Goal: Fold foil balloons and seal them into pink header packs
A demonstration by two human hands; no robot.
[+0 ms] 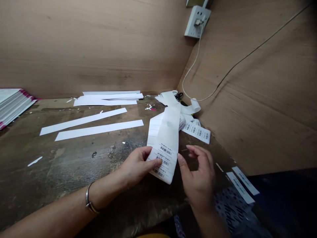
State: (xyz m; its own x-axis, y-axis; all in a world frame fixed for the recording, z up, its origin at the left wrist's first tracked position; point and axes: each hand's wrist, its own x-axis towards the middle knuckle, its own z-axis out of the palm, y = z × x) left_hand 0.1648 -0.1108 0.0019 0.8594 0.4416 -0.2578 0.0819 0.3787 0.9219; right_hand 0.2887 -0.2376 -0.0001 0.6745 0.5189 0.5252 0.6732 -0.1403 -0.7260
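A long white strip of barcode labels (169,132) runs toward me from the pile at the back. My left hand (138,167) pinches its near end, thumb on top over the printed barcodes and the other fingers hidden beneath. On the strip's right side is my right hand (199,173), its thumb and fingers apart and nothing visible between them. The thumb tip is close to the strip's edge; whether it touches, I cannot tell. Another sheet of barcode labels (198,131) lies behind the right hand.
Several white paper strips (99,130) lie on the worn brown table (74,168). A paper stack (13,105) stands at far left, scissors (178,96) at the back. Two labels (240,186) stick at the right edge. A cable (230,69) hangs from the wall socket (197,21).
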